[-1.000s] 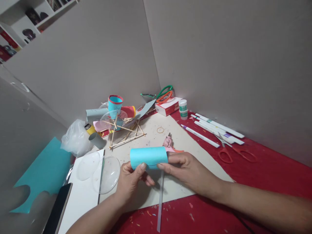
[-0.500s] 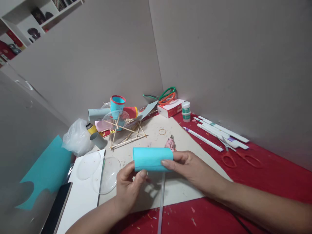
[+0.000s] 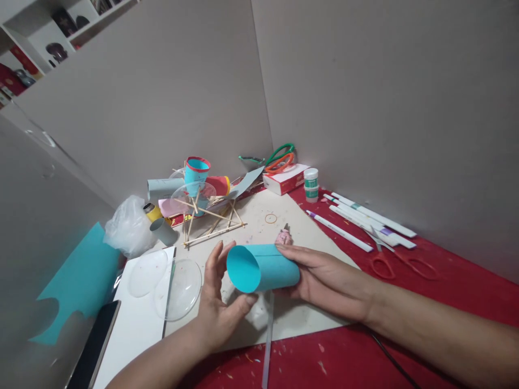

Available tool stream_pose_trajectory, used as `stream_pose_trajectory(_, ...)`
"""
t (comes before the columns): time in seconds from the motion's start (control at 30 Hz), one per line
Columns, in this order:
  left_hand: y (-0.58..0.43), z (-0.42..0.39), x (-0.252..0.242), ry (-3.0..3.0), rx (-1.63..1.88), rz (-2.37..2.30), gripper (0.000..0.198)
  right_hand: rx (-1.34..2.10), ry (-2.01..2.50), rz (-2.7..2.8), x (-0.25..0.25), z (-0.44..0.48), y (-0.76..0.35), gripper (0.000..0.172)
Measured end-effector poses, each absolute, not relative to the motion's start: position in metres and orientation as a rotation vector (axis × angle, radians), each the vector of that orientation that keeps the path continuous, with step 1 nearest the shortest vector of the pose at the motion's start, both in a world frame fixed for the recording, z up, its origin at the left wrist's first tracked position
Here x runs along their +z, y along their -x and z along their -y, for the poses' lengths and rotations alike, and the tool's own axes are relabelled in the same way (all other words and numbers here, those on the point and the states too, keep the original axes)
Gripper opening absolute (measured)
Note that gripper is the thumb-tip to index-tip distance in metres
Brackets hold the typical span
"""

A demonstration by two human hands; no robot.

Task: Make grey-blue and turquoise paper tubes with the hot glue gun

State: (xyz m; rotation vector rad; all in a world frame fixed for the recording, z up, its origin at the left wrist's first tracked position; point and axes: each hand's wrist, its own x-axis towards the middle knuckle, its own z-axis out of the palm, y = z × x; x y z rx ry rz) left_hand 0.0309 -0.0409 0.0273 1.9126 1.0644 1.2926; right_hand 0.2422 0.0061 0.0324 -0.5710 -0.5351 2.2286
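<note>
A light-blue paper tube [image 3: 279,270] lies nearly level in front of me, its open left end turned toward the camera and a seam along its upper side. My right hand [image 3: 320,275] grips its right end, thumb on top and fingers underneath. Beside the open end is my left hand [image 3: 221,297], fingers and thumb spread around the rim without closing on it; whether the thumb touches is hard to tell. Behind the tube shows a pink tool with a dark tip [image 3: 284,235], mostly hidden. Below the hands a translucent stick [image 3: 267,340] runs toward me.
A wooden-stick frame [image 3: 214,232] with a clear disc and blue cup stands behind. On the right are markers [image 3: 340,232] and red-handled scissors [image 3: 381,265]. Leftward lie a clear plastic dish [image 3: 184,292], white board [image 3: 133,329], phone [image 3: 95,346] and plastic bag [image 3: 128,227].
The tube has been rolled and turned, so its left opening and seam now show. My left fingers have come off its left end and spread apart; my right hand still grips it.
</note>
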Motion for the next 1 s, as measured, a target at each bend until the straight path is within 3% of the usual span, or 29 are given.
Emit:
stream_pose_trajectory(0.1,-0.032,0.046,0.025,-1.880,1.179,-1.018,0.100,2.307,0.562,0.600,0.028,-0.003,-0.239,0.025)
stream_pose_trajectory(0.2,-0.035,0.048,0.024,-1.922,1.136,-0.930,0.105,2.361,0.525,0.680,0.024,0.000,-0.238,0.025)
stream_pose_trajectory(0.33,-0.039,0.048,0.025,-1.979,1.153,-0.903,0.095,2.337,0.548,0.764,0.023,0.004,-0.239,0.022)
stream_pose_trajectory(0.57,-0.040,0.055,0.043,-1.745,1.140,-1.059,0.072,2.239,0.772,1.019,0.023,0.005,-0.241,0.041)
stream_pose_trajectory(0.77,-0.033,0.038,0.057,-1.583,1.250,-1.388,0.041,1.860,0.867,1.088,0.028,-0.004,-0.245,0.040)
stream_pose_trajectory(1.0,-0.021,-0.001,0.030,-1.470,1.430,-1.404,0.047,1.723,0.910,1.044,0.030,-0.008,-0.248,0.034)
